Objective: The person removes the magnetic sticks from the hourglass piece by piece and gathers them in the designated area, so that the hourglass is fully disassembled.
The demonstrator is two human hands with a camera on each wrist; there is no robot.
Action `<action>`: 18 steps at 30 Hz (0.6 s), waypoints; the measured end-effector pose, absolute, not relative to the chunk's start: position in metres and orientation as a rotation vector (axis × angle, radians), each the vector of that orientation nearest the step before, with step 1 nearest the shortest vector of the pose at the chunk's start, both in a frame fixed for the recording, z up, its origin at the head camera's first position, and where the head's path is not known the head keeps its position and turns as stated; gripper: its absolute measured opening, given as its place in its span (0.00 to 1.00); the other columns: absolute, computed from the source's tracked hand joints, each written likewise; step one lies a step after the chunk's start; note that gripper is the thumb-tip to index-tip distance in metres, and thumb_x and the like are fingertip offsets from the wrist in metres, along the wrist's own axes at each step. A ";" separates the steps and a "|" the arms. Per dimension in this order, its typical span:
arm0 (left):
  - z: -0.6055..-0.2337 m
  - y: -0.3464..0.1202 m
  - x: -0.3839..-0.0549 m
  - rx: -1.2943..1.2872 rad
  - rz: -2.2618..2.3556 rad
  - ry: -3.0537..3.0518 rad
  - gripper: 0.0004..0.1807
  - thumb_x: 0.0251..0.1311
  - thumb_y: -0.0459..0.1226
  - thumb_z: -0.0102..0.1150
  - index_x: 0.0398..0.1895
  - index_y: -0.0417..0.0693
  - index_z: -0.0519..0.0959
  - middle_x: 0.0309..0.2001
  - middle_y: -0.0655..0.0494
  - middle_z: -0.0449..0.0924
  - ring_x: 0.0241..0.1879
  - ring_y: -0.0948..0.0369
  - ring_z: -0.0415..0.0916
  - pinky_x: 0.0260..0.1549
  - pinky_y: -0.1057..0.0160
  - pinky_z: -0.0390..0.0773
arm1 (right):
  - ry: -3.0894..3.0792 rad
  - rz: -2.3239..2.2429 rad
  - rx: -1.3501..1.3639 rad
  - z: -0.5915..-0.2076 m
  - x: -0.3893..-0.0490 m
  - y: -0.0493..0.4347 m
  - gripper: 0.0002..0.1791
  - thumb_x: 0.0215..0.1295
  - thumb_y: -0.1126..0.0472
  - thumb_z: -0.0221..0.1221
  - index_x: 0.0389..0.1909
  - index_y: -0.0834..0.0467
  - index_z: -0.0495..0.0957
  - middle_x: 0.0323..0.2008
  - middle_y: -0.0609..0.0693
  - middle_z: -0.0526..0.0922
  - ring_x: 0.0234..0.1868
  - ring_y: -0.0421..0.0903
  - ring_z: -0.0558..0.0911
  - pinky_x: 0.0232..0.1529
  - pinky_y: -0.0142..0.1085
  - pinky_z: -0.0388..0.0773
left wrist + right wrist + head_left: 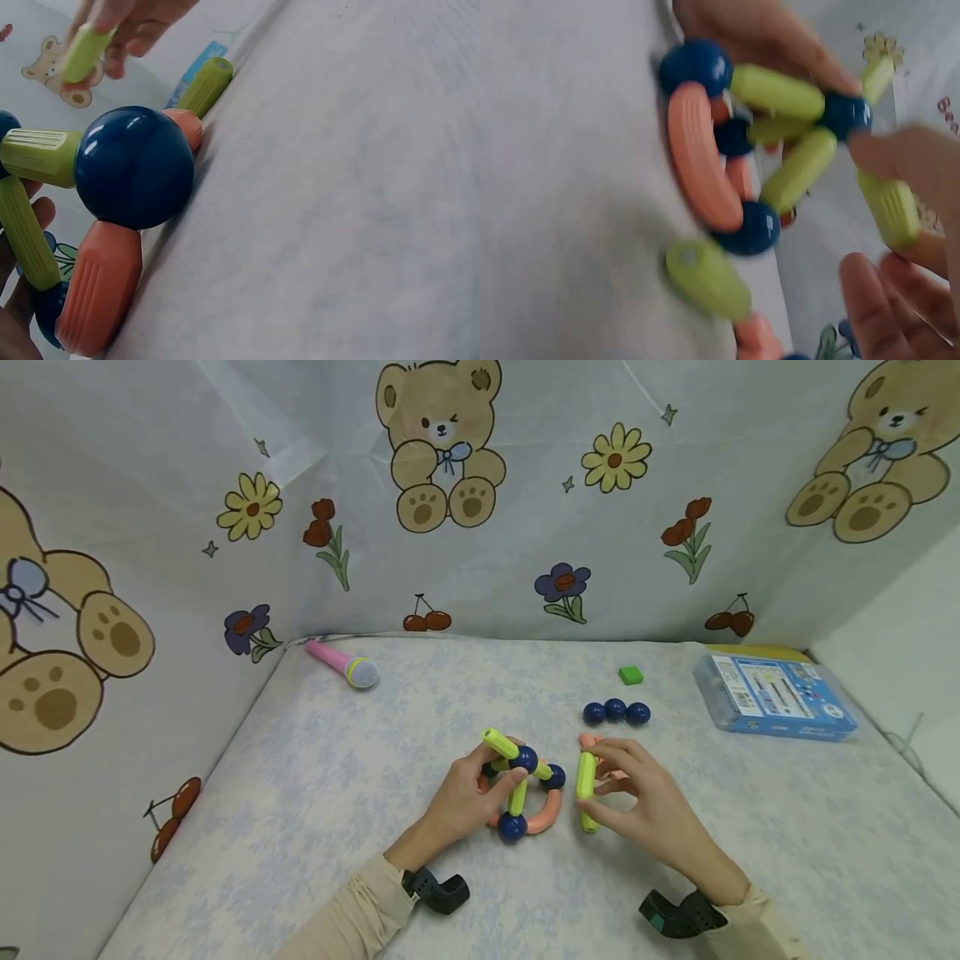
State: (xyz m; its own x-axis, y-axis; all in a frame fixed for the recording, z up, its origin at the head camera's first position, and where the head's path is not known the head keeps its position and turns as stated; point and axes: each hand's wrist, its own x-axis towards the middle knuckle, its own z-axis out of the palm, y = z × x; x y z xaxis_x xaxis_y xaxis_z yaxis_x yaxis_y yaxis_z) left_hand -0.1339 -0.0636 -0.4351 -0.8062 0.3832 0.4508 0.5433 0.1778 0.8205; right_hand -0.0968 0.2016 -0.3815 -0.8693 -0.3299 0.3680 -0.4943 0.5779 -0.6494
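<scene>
My left hand [467, 792] grips a ball-and-rod toy frame at its top, fingers by the upper navy ball [523, 759]. Lime rods [801, 171] slope from that ball to lower navy balls [135, 166], joined by curved orange pieces [697, 157] in a ring at the table. One more lime rod [500, 743] sticks out from the top. Just right of the frame, my right hand [652, 802] pinches a loose lime rod [586, 774] between thumb and fingers. Below it another lime rod [709, 277] lies on the table. Orange pieces [589, 740] are partly hidden behind the right hand.
Three navy balls [615, 709] lie in a row behind the right hand, with a green block [631, 675] farther back. A blue box [787, 697] sits at the back right. At the back left lies a pink toy microphone [341, 663]. A bear-print cloth hangs behind the table.
</scene>
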 end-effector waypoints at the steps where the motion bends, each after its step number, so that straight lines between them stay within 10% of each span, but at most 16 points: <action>1: -0.435 -0.063 -0.134 -0.909 -1.700 -2.304 0.20 0.74 0.38 0.60 0.67 0.52 0.75 0.55 0.53 0.85 0.50 0.60 0.83 0.43 0.64 0.82 | -2.609 1.106 0.723 -0.384 -0.097 0.207 0.34 0.54 0.66 0.77 0.63 0.56 0.78 0.56 0.52 0.78 0.43 0.45 0.84 0.41 0.35 0.87; 18: -0.435 -0.062 -0.135 -0.903 -1.665 -2.324 0.20 0.73 0.38 0.61 0.66 0.50 0.75 0.53 0.52 0.86 0.43 0.62 0.79 0.37 0.66 0.79 | -2.734 0.853 0.913 -0.399 -0.101 0.250 0.30 0.51 0.59 0.80 0.57 0.59 0.83 0.49 0.49 0.80 0.37 0.38 0.81 0.33 0.31 0.81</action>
